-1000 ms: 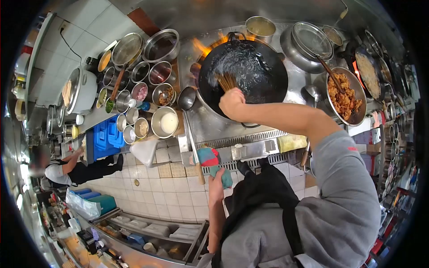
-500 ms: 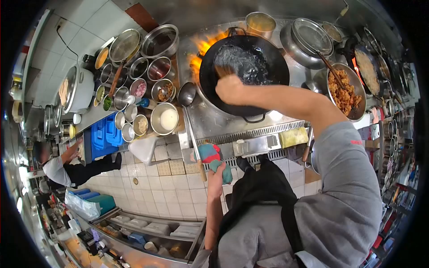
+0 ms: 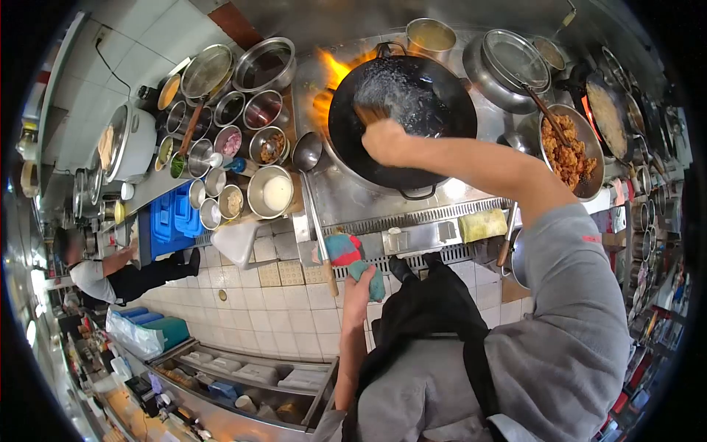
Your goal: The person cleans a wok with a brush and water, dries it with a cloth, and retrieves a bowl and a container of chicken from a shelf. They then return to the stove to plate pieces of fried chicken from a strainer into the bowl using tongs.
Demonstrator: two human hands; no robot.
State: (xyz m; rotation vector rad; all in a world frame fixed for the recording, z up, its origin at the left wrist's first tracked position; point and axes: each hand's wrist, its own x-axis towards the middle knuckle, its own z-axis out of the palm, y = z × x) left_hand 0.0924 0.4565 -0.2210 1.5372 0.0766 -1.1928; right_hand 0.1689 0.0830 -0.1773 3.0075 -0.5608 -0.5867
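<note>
My right hand (image 3: pixel 384 142) is closed in a fist over the big black wok (image 3: pixel 368 158). It grips a brown wok brush (image 3: pixel 370 114), blurred, whose bristle end reaches into water (image 3: pixel 401 92) churning in the wok. Orange flames (image 3: pixel 333 74) rise at the wok's left side. Lower down, in front of the stove edge, my left hand (image 3: pixel 357 289) is closed around a green cloth (image 3: pixel 367 278). A teal and red cloth (image 3: pixel 343 250) lies just above that hand, touching the green one. A long-handled ladle (image 3: pixel 307 152) rests left of the wok.
Several metal bowls, one holding a white substance (image 3: pixel 278 195), crowd the left counter. At right stands a bowl of fried food (image 3: pixel 565 155). A folded yellow cloth (image 3: pixel 482 226) lies on the front ledge. Another person (image 3: pixel 96 276) stands at far left.
My right hand has shifted slightly right with the brush, and the water's splash has changed shape. My left hand stays almost in place. The flames have changed shape.
</note>
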